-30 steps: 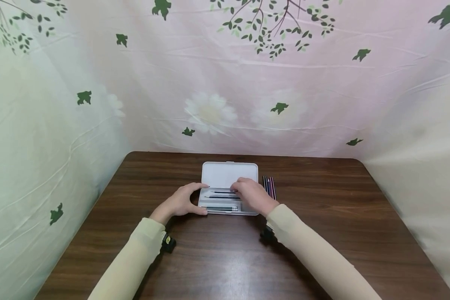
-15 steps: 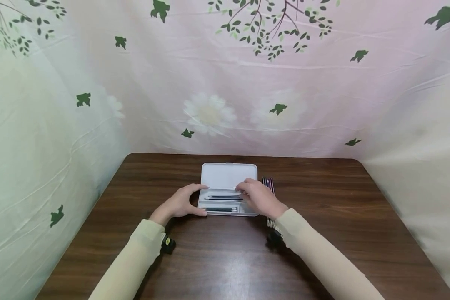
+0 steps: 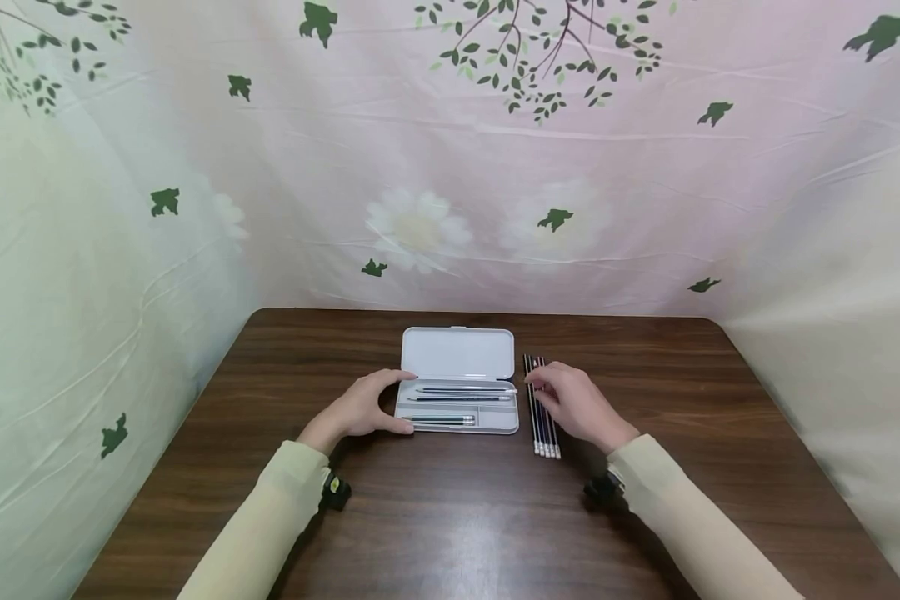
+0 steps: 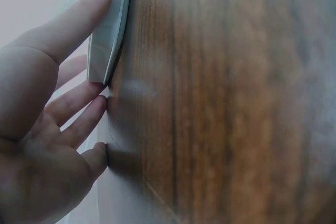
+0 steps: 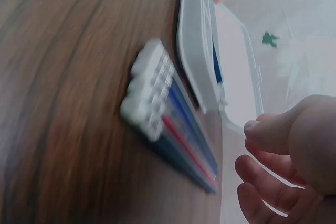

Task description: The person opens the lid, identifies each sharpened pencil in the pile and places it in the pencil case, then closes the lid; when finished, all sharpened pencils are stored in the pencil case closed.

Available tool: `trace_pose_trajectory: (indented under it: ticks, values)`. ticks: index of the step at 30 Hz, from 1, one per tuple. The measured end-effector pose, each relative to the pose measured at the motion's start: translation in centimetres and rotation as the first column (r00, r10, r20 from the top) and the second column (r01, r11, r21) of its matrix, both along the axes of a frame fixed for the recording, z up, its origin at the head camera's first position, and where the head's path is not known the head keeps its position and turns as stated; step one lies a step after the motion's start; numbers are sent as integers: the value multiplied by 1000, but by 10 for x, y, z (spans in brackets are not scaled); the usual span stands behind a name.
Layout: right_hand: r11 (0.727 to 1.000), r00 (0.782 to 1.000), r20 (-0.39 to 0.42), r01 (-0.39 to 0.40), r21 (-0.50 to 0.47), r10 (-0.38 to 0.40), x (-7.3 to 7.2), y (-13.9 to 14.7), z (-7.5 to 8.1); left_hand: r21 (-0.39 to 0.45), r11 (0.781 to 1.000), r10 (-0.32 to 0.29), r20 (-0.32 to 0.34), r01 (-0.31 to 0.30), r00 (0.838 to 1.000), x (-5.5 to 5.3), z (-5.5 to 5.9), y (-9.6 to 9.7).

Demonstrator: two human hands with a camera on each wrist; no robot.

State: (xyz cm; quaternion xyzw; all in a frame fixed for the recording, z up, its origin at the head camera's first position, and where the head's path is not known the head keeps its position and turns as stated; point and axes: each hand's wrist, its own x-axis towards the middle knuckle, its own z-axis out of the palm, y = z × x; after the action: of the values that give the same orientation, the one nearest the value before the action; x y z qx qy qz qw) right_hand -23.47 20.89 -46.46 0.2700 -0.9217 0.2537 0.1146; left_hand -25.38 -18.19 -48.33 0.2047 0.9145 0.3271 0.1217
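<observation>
A white pencil case (image 3: pixel 457 352) lies with its lid folded back on the table, several pencils (image 3: pixel 461 398) in its compartments. My left hand (image 3: pixel 360 405) holds the case's left end, thumb at the near corner and index finger at the far one. In the left wrist view the thumb (image 4: pixel 86 17) lies along the case wall (image 4: pixel 105 45). To the right of the case is a bundle of dark pencils (image 3: pixel 542 425) with white erasers toward me. My right hand (image 3: pixel 579 403) hovers over the bundle, fingers loosely bent and holding nothing. One pencil's eraser end overlaps the case's right rim.
The brown wooden table (image 3: pixel 450 517) extends around the case on all sides. A pale printed cloth (image 3: pixel 480 167) hangs behind and beside it. Each wrist wears a small black camera, the left one (image 3: pixel 336 492) close over the tabletop.
My right hand has let go of a pencil in the upper compartment and moved right, to above the loose bundle. The left hand has stayed at the case.
</observation>
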Motion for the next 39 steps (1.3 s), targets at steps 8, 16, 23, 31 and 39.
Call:
trace_pose_trajectory:
  ticks: [8,16,23,31,39]
  values:
    - [999,996,76,50,-9,-49,5,20,-8,-5,1000,-4,2,4,1000,0,0,0]
    - [999,995,95,37,-11,-36,7,18,-16,1,1000,-5,5,5,1000,0,1,0]
    - [999,998,67,7,-33,-5,6,11,-20,-10,1000,2,0,-2,1000,1,-1,0]
    - [1000,998,55,17,-19,-16,6,8,-22,-5,1000,-3,0,3,1000,2,-1,0]
    - [996,994,69,78,46,-81,7,3,-22,3,1000,-5,-9,5,1000,2,-1,0]
